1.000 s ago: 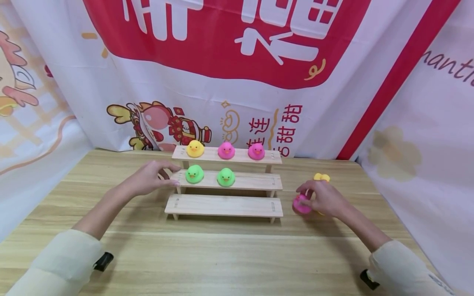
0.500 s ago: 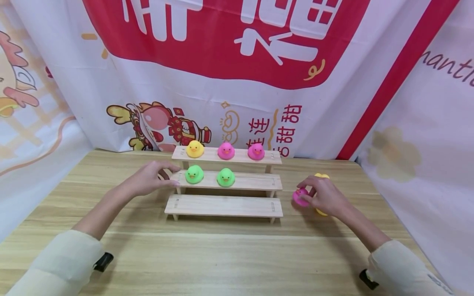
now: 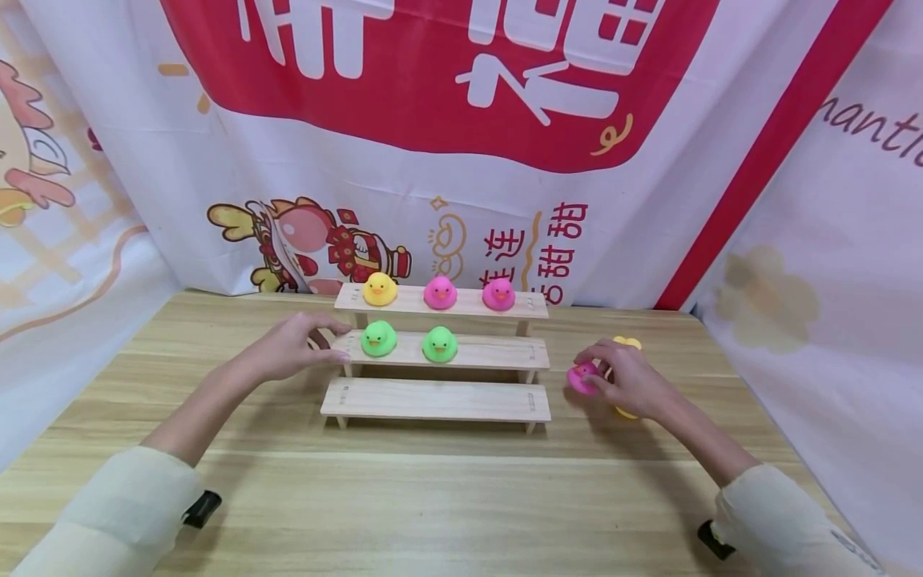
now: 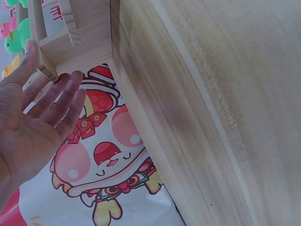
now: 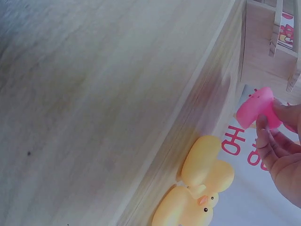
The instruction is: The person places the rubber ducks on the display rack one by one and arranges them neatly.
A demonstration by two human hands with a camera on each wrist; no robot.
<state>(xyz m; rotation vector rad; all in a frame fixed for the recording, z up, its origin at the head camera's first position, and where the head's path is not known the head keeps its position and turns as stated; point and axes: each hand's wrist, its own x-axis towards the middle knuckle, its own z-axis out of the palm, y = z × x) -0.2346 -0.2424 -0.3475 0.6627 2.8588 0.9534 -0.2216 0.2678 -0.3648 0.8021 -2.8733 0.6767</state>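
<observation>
My right hand [image 3: 629, 380] pinches a pink rubber duck [image 3: 582, 378] between thumb and fingers, right of the shelf. In the right wrist view the pink duck [image 5: 257, 109] is tipped and held above the table. At the left end of the three-tier wooden shelf [image 3: 436, 401], my left hand [image 3: 299, 349] grips the middle tier. The left wrist view shows its thumb and fingertips about the board's end [image 4: 47, 68]. Two green ducks [image 3: 378, 340] sit on that middle tier. On the top tier stand a yellow duck [image 3: 380, 290] and two pink ducks [image 3: 441, 294].
Yellow ducks [image 3: 629, 343] lie on the table, partly hidden behind my right hand; the right wrist view shows these yellow ducks [image 5: 202, 160] close together. A printed cloth [image 3: 404, 112] hangs behind the wooden table [image 3: 433, 513].
My right hand has brought the pink duck slightly up and to the left, and it has turned a little. The left hand and the ducks on the shelf stay put.
</observation>
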